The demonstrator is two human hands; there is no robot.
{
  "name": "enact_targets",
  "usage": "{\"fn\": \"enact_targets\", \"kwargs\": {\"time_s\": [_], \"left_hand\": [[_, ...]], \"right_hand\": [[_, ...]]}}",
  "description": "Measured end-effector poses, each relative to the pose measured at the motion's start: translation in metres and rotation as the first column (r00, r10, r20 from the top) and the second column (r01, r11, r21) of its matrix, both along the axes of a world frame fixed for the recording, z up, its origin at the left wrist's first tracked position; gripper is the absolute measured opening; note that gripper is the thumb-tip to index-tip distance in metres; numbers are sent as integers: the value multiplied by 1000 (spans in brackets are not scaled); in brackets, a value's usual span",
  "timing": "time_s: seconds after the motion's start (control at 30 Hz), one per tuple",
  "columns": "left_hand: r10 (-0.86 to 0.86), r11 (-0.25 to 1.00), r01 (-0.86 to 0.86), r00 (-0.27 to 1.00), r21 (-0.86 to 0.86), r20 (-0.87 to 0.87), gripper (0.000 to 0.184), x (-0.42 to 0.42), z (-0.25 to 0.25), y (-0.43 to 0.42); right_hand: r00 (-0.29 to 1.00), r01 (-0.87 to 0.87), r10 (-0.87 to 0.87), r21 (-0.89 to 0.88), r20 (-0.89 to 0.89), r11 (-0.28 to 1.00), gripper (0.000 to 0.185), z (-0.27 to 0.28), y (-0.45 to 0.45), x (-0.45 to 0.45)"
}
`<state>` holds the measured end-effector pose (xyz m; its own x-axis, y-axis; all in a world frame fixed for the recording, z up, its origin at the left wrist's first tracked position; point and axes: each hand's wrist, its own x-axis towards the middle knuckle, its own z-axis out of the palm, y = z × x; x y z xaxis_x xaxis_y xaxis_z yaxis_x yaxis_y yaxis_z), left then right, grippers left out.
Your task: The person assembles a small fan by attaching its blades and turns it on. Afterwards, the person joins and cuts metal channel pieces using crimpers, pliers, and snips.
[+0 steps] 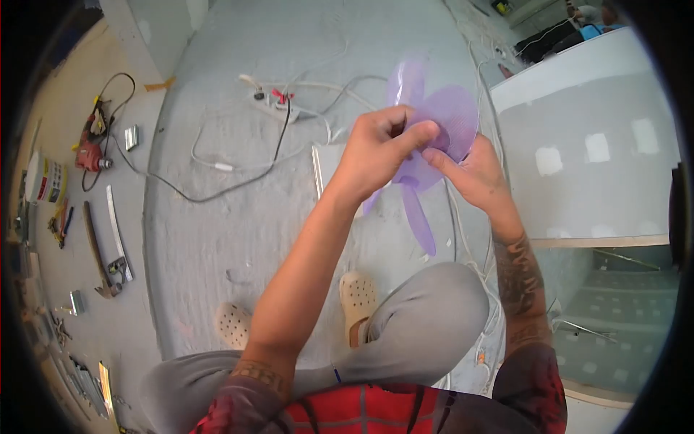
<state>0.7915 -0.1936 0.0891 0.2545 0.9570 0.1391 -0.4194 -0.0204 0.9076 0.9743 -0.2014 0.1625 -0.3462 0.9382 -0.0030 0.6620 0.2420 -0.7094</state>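
Observation:
A translucent purple fan blade piece (417, 217) with several blades is held up in front of me, one blade pointing up and another hanging down. My left hand (383, 148) grips it near its centre, thumb pressed on the front and fingers curled behind. From the right, my right hand (473, 173) pinches the same piece, its thumb close to the hub and its fingers mostly hidden behind the round blade. Below the hands, a flat white object (329, 163) lies partly hidden on the floor.
A power strip (277, 107) with cables lies ahead. At left are a red drill (92, 148), a white bucket (47, 181), a hammer (96, 253) and a square (116, 239). A large white panel (585, 166) stands at right; a person (596, 16) is beyond.

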Motion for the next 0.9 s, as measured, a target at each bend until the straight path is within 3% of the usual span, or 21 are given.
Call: {"fn": "enact_targets", "kwargs": {"time_s": [0.07,0.13,0.2,0.23,0.27,0.33,0.4,0.43,0.47,0.53,0.57,0.7,0.9], "left_hand": [[108,993,-97,973,-62,206,26,0,-4,5],[233,972,-231,971,48,-44,37,1,-47,23],[204,977,-168,910,129,-360,55,9,-98,32],[242,956,-132,862,263,-446,70,23,-138,38],[130,988,-81,887,128,-443,78,26,-132,29],[177,982,-126,868,138,-464,86,44,-136,18],[172,985,-161,940,62,-294,92,60,-136,13],[164,986,-152,942,65,-293,92,62,-134,16],[202,979,-193,921,60,-334,91,64,-134,17],[297,954,-278,847,108,-441,91,69,-139,13],[343,939,-308,792,155,-505,90,72,-143,13],[242,947,-308,867,-86,-436,83,63,-115,5],[299,930,-355,882,-98,-365,71,68,-110,0]], "right_hand": [[998,29,-33,80,46,996,35,-4,15,8],[974,222,-210,193,-82,956,35,-15,22,37],[792,308,-191,109,-580,945,40,-33,35,47],[731,279,-144,100,-667,955,44,-38,39,48],[661,247,-105,82,-743,966,47,-43,42,50],[574,205,-168,-58,-802,977,59,-57,48,55],[508,199,-120,-20,-853,980,62,-55,43,39],[443,203,-98,-7,-891,979,65,-56,39,34],[443,217,-110,-13,-890,976,65,-61,42,35],[372,111,74,123,-925,986,72,-83,47,42],[360,91,55,94,-931,991,71,-86,46,45],[265,16,0,5,-964,1000,62,-103,68,40],[209,-96,92,73,-974,993,61,-109,74,26]]}}
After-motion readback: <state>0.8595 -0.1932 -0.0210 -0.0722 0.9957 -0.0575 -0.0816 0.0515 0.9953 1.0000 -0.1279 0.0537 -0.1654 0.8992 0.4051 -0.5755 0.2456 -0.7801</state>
